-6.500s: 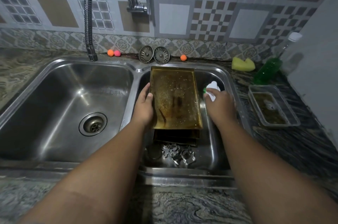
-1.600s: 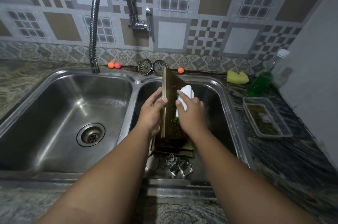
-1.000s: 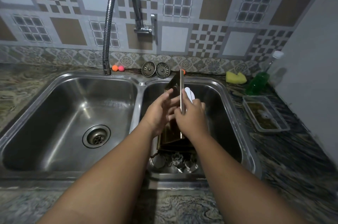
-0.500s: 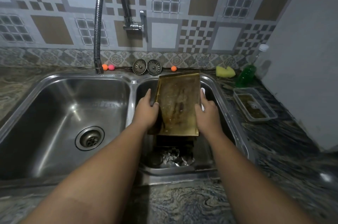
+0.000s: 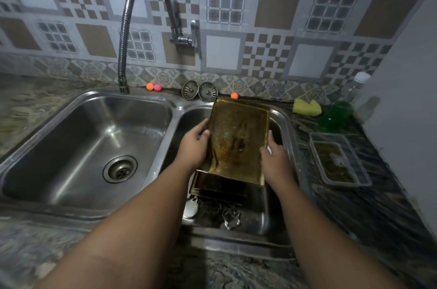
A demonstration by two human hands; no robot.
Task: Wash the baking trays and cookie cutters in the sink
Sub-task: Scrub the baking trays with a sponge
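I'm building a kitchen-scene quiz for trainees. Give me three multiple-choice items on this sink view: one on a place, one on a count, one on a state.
1. Where is the held baking tray?
A. Over the right basin
B. On the counter
C. In the left basin

2. How many sink strainers lean against the back wall?
A. One
B. Two
C. Four

3. How does the tray's surface look?
A. Spotless
B. Foam-covered
C. Brown-stained

Answers: 1 A, the left hand and right hand grip it above the right basin. 2 B, a pair stands side by side. 3 C, dark residue covers it.

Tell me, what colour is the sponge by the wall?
Yellow sponge, seen in the head view.
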